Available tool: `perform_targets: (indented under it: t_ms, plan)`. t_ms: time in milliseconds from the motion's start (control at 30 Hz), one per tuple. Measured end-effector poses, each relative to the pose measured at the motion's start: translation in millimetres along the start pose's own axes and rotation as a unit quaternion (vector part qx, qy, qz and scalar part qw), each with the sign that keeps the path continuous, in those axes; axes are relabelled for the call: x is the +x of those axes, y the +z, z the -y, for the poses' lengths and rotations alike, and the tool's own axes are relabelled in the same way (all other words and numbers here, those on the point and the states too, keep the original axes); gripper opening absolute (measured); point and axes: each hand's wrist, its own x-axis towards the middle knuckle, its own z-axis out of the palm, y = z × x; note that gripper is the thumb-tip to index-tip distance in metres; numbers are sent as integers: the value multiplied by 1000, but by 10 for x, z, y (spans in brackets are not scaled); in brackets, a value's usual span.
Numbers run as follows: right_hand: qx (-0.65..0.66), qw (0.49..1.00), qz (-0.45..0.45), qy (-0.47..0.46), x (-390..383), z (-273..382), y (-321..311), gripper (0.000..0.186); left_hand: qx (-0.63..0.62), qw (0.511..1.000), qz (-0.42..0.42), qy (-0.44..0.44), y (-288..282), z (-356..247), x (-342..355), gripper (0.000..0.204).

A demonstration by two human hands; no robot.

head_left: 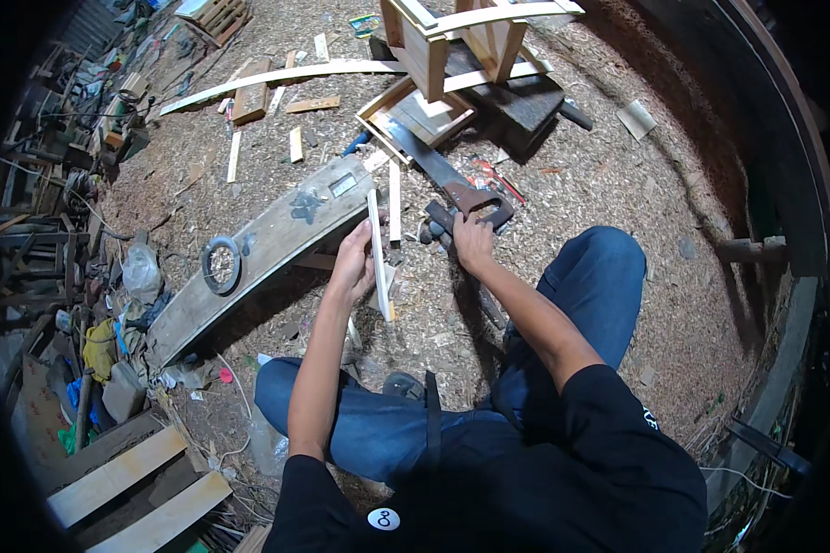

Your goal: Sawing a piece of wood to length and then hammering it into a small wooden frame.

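thin wooden slat [379, 258], pale and narrow, held nearly upright in the left hand [353, 261], whose fingers close around its middle; its lower end points down toward the sawdust-covered floor [609, 175]. right hand [471, 241] lies just beside the slat, closed over a dark tool handle [438, 224] next to the brown grip of a handsaw [452, 180]; which of the two it actually grips cannot be told. the handsaw's blade runs up and to the left across the floor toward a small wooden frame [415, 115]. a long weathered plank [267, 244] lies slantwise to the left of the left hand, touching or just behind the slat, with a dark ring [221, 264] resting on its lower part. an unfinished wooden stool [461, 37] stands at the top of the view, well apart from both hands. the person sits on the floor in blue jeans [590, 276], knees spread to either side of the slat.
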Motion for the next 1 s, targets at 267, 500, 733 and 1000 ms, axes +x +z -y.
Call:
perform_targets:
  t_ms: [267,500,733,1000]
  plan:
    - [41,996,-81,-17,-48,-17,-45,15,-124,989,78,3,-51,-56,-97,36]
    - [171,977,-19,-126,12,-70,-202,34,-112,990,84,5,-20,-125,-103,41]
    - [350,923,-88,-129,83,121,-1191,32,-157,982,96,38,-85,-282,-21,40]
    - [508,854,-2,-114,-588,505,-2040,48,-197,970,95,105,-76,-490,-135,48]
